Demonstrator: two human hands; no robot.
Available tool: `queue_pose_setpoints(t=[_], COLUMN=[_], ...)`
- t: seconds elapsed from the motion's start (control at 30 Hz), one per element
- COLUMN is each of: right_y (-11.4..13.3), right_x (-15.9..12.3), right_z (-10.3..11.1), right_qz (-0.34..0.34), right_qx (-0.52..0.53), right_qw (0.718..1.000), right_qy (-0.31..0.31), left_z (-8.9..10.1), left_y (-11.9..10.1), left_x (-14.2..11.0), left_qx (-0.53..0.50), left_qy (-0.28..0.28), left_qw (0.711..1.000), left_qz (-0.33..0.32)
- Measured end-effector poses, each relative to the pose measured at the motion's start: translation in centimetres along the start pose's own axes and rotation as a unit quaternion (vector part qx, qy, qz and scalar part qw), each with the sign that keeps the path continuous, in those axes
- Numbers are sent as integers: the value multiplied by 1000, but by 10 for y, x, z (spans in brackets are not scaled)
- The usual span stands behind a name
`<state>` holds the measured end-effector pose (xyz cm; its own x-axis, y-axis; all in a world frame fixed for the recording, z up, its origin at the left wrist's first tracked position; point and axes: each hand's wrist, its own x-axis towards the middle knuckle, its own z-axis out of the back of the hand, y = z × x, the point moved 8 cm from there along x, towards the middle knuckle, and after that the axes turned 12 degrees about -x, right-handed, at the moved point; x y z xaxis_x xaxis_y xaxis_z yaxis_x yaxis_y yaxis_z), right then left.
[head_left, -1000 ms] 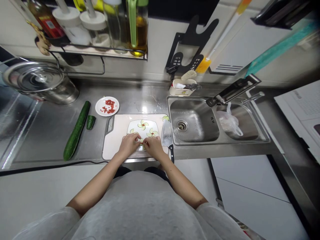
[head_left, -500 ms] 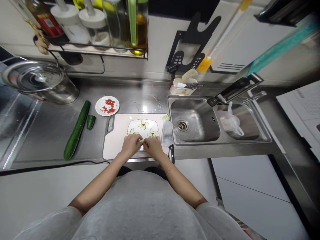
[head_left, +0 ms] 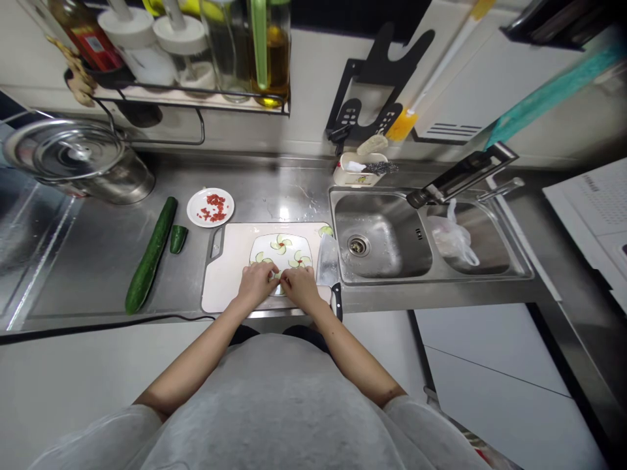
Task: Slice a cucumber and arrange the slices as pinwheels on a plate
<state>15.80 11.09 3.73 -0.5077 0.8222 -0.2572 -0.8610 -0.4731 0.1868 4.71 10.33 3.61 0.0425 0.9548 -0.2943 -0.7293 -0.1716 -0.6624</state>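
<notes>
A square white plate [head_left: 287,250] with cucumber slices laid in pinwheel flowers sits on a pale cutting board [head_left: 229,261]. My left hand [head_left: 255,284] and my right hand [head_left: 302,288] meet over the plate's near edge, fingertips pinched together on thin cucumber slices [head_left: 278,276]. Just right of my right hand, a cleaver [head_left: 327,264] lies on the board with its black handle toward me.
A whole cucumber [head_left: 149,255] and a cut end [head_left: 177,238] lie left of the board. A small dish of red bits [head_left: 210,207] sits behind it. A steel pot [head_left: 78,162] stands far left. A double sink [head_left: 386,241] with a plastic bag [head_left: 453,238] is at the right.
Both hands stay at the plate's near edge; only the fingers shift slightly over the slices. The view has drifted a little.
</notes>
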Motion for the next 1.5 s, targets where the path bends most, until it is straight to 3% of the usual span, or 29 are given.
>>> queue_pose_setpoints(t=[0.23,0.47,0.7,0.93,1.23,1.37,1.5], right_y=[-1,-19,-43,-55,-59,-59,-59], right_x=[-2,-3,-1,4,7,9,9], right_z=[2,22,39,49,58,58,61], right_qz=[-1,-35,-62,-59,-52,-51,-51], right_qx=[10,93,156,157,177,181,176], right_qw=[1000,991,974,970,963,963,964], right_qy=[-13,-87,-149,-176,-198,-193,-194], left_z=[-1,13,54,102,176,190,190], left_y=[2,6,26,68,103,119,128], left_x=[1,5,14,26,55,76,94], left_qx=[-32,-110,-177,-167,-19,55,93], left_qy=[-7,-52,-164,-243,-268,-256,-238], left_qw=[999,992,970,954,955,949,944], left_qz=[-7,-15,7,48,127,178,210])
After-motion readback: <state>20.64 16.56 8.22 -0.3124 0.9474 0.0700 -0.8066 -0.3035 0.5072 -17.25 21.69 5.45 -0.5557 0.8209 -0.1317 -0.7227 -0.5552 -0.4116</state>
